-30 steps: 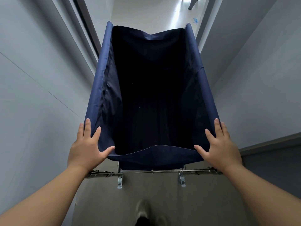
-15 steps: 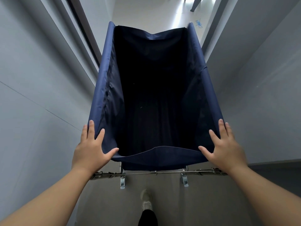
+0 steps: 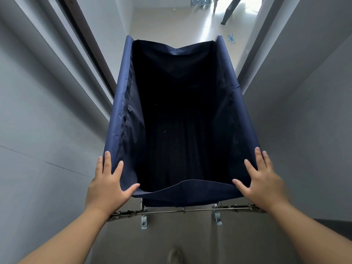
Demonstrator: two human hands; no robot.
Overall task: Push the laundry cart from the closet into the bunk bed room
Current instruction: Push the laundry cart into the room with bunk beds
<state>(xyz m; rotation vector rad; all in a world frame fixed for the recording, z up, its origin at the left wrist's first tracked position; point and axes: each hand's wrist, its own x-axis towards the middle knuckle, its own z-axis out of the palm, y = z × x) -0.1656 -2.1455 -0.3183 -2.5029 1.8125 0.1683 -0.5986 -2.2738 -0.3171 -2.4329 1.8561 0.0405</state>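
Now the person is walking a laundry cart [image 3: 182, 115] down a narrow passage, and the grey wall [image 3: 47, 121] on the left is sitting close beside the cart's side, with a dark door frame [image 3: 83, 40] running along it further ahead. The left hand [image 3: 107, 184] is lying flat on the near left corner of the navy fabric rim, its fingers [image 3: 106, 162] spread apart and pointing forward along the side rail while the thumb is hooking inward over the near edge; it is pressing, not clamping, which probably suits shoving and steering at once. Between the hands the deep bag is hanging open and looking empty, though its bottom is too dark to be sure. Below the near edge a metal frame bar [image 3: 182, 210] is crossing at the level of the wrists. The right hand [image 3: 261, 184] is mirroring the left on the near right corner, fingers apart and laid flat on the rim. A second grey wall [image 3: 304, 103] is closing in on the right. Ahead, the cart's far end is reaching a lighter tiled floor [image 3: 171, 21], where a furniture leg [image 3: 228, 11] is showing; that is likely the room being aimed for, so the push seems well advanced but not finished.
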